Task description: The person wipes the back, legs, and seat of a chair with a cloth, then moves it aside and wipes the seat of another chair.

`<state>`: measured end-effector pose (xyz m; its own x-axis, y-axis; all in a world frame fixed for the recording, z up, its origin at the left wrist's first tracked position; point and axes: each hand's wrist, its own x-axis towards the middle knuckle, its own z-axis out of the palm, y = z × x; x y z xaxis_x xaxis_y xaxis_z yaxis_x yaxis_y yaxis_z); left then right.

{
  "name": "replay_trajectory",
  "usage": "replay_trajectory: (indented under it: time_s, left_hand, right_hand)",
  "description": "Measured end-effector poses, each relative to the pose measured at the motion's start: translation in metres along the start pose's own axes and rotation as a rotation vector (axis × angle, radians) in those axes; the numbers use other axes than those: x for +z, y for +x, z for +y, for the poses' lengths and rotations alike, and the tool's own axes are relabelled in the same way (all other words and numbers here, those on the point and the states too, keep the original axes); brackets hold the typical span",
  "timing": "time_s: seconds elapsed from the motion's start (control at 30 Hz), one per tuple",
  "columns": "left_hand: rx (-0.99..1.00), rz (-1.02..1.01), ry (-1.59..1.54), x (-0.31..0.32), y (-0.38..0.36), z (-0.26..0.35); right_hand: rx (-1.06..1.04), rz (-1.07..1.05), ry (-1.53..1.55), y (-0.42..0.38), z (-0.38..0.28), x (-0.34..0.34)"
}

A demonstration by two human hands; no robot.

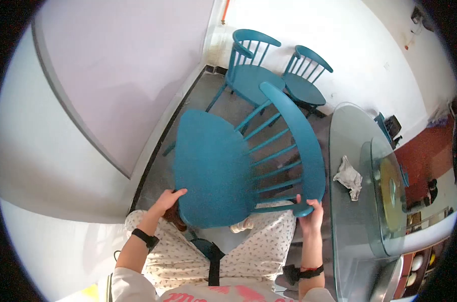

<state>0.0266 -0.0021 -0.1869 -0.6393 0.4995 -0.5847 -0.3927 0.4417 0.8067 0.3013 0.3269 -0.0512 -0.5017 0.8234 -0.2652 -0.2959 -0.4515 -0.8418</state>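
A blue-green wooden chair (pixel 213 166) with a spindle back stands right in front of me, its seat facing up and its curved backrest to the right. At the near left edge of the seat, my left hand (pixel 169 202) grips the rim, thumb on top and fingers hidden underneath. The near end of the curved top rail is in my right hand (pixel 310 214), with fingers wrapped round it. The chair's legs are mostly hidden beneath the seat.
Two matching chairs (pixel 258 80) (pixel 304 90) stand against the white wall. To the right is a glass table (pixel 341 236) with a crumpled white cloth (pixel 348 178) and a raised round glass turntable (pixel 384 221). A pale panel (pixel 122 75) borders the left side.
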Motion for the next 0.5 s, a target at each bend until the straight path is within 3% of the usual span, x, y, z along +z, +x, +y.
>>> replay_trajectory:
  time_s: [0.2, 0.27, 0.3, 0.4, 0.5]
  left_hand:
    - [-0.016, -0.108, 0.0, 0.021, -0.009, -0.001]
    - [-0.097, -0.16, 0.22, 0.025, -0.009, 0.004]
    - [-0.046, -0.201, 0.216, 0.028, -0.007, 0.002]
    - [-0.121, -0.119, 0.252, 0.047, 0.011, -0.024]
    - [-0.184, -0.059, 0.324, 0.055, 0.028, -0.043]
  right_hand:
    - [0.007, -0.073, -0.063, 0.05, -0.024, 0.027]
    - [0.049, -0.011, -0.11, 0.055, -0.032, 0.046]
    - [0.053, 0.075, -0.091, 0.065, -0.031, 0.051]
    - [0.038, -0.106, -0.181, 0.097, -0.023, 0.039]
    - [0.003, -0.115, -0.253, 0.101, -0.016, 0.066]
